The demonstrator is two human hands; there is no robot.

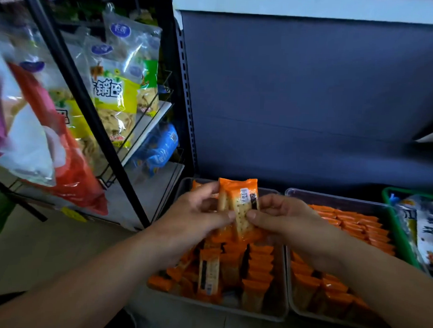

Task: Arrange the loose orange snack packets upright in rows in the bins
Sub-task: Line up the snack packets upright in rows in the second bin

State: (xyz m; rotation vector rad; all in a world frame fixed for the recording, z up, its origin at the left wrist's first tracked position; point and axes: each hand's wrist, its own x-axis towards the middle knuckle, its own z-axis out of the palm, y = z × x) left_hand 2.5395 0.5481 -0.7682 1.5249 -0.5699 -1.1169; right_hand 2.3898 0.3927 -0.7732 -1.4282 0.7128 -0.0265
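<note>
Both hands, left hand (pixel 196 209), right hand (pixel 286 219), pinching orange packets (pixel 238 208) above left bin (pixel 282 313)

- holding a small stack of orange packets (pixel 238 208) upright, left hand (pixel 194 212) and right hand (pixel 287 220) pinching either side
- hovering over left bin (pixel 280 311), mixed loose and upright packets
- right bin (pixel 337 198) looking neatly rowed

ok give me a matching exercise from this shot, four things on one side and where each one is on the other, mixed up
Things:
1. held packets
2. left bin
3. green-rimmed bin
4. blue bag

Places:
A. far right edge
B. on the wire rack shelf, left of the bins
C. between both hands, above the bins
D. under the left hand and right hand

Pairs: 1-C, 2-D, 3-A, 4-B
</note>
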